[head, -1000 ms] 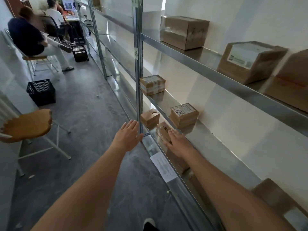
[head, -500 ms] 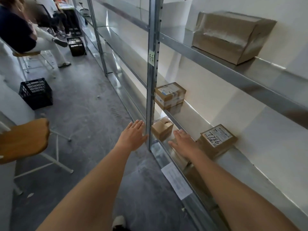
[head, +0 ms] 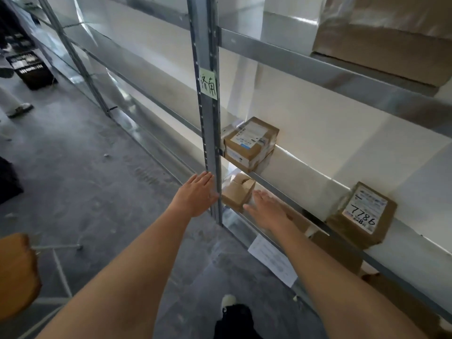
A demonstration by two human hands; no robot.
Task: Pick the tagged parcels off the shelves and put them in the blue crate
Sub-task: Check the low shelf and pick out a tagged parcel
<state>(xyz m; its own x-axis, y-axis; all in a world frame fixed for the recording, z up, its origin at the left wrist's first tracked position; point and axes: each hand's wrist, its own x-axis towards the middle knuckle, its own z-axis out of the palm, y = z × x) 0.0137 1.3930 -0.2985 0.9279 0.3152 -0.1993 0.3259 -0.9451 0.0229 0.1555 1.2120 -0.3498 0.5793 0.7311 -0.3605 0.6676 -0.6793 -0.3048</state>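
grey concrete floor [head: 93, 182], metal shelving [head: 206, 133] along white wall [head: 330, 133]; both hands flat, spread wide, holding nothing.

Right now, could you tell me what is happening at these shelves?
A person is reaching both bare hands toward a small brown parcel on a lower metal shelf. The left hand is open beside the upright post; the right hand is open just right of the parcel. Nothing is held yet, and no blue crate is visible.

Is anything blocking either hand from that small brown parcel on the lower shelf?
The steel upright stands between the left hand and the small brown parcel. Nothing visible blocks the right hand, open beside it.
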